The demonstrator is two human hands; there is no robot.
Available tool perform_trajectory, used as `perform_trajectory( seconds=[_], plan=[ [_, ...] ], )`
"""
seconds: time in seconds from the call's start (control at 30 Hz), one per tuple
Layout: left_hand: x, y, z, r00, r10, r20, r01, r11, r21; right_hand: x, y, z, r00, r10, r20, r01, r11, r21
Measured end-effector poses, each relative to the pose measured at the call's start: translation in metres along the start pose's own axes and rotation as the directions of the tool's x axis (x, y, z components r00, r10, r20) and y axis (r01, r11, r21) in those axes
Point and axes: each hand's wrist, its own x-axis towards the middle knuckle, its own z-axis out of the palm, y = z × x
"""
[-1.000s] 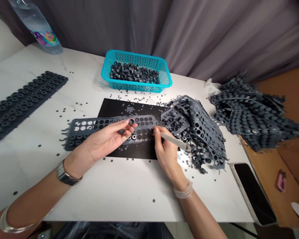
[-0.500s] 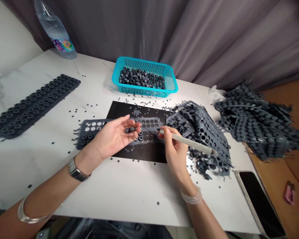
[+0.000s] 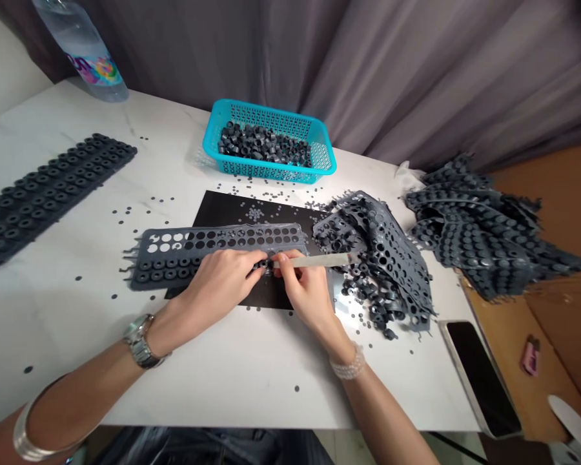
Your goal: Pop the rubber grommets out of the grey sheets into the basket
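Across the black mat [image 3: 213,205], your sheet's [image 3: 148,255] far rows look emptied — near rings [image 3: 157,265] are left. Your right hand [image 3: 307,287] grips a pale tool [image 3: 322,260]; your left hand's [image 3: 220,279] grip is narrow, contents unclear.

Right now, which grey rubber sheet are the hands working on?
The flat middle sheet, partly on the black mat. The left hand and right hand meet there, not at the far-left sheet or the crumpled ones on the right.
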Motion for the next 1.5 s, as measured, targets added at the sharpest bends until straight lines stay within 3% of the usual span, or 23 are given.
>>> perform_trajectory(
  seconds=[0.33, 0.63, 0.73, 0.8, 0.83, 0.9, 0.97, 1.03, 1.1, 1.2, 1.33, 1.5],
  plan=[
    [-0.002, 0.008, 0.002, 1.0, -0.001, 0.0, 0.001, 0.989, 0.147, 0.001, 0.0, 0.004, 0.998, -0.064, -0.014, 0.064, 0.997, -0.035],
    [0.001, 0.008, 0.007, 0.999, 0.026, -0.037, -0.023, 0.997, 0.072, -0.001, -0.002, 0.008, 0.994, -0.106, -0.01, 0.103, 0.986, -0.132],
    [-0.004, 0.005, 0.008, 0.992, 0.1, -0.071, -0.102, 0.995, -0.02, -0.002, -0.002, 0.01, 0.996, -0.093, -0.013, 0.09, 0.984, -0.153],
    [-0.007, 0.004, 0.005, 0.976, 0.128, -0.175, -0.153, 0.978, -0.141, -0.002, -0.001, 0.012, 0.996, -0.085, -0.026, 0.081, 0.985, -0.15],
    [-0.008, 0.004, 0.002, 0.964, 0.09, -0.249, -0.145, 0.966, -0.212, -0.002, -0.001, 0.012, 0.996, -0.08, -0.036, 0.074, 0.987, -0.142],
    [-0.007, 0.003, -0.006, 0.931, -0.115, -0.347, -0.039, 0.913, -0.405, -0.003, 0.0, 0.013, 0.996, -0.064, -0.055, 0.058, 0.992, -0.108],
    [-0.003, 0.0, -0.013, 0.886, -0.382, -0.261, 0.112, 0.724, -0.68, -0.003, 0.001, 0.012, 0.997, -0.026, -0.076, 0.023, 0.999, -0.04],
    [0.001, -0.004, -0.018, 0.864, -0.504, -0.012, 0.211, 0.384, -0.899, -0.004, 0.002, 0.009, 0.993, 0.043, -0.108, -0.035, 0.997, 0.074],
    [0.005, -0.009, -0.02, 0.855, -0.474, 0.211, 0.262, 0.043, -0.964, -0.004, 0.002, 0.005, 0.98, 0.123, -0.154, -0.089, 0.974, 0.208],
    [0.009, -0.014, -0.021, 0.834, -0.388, 0.392, 0.292, -0.294, -0.91, -0.002, 0.003, -0.001, 0.956, 0.199, -0.215, -0.114, 0.929, 0.352],
    [0.011, -0.014, -0.023, 0.81, -0.293, 0.508, 0.295, -0.545, -0.785, 0.0, 0.006, -0.003, 0.948, 0.229, -0.219, -0.128, 0.909, 0.398],
    [0.011, -0.013, -0.03, 0.819, -0.224, 0.528, 0.252, -0.687, -0.682, 0.004, 0.007, -0.001, 0.957, 0.225, -0.185, -0.142, 0.916, 0.374]
  ],
)
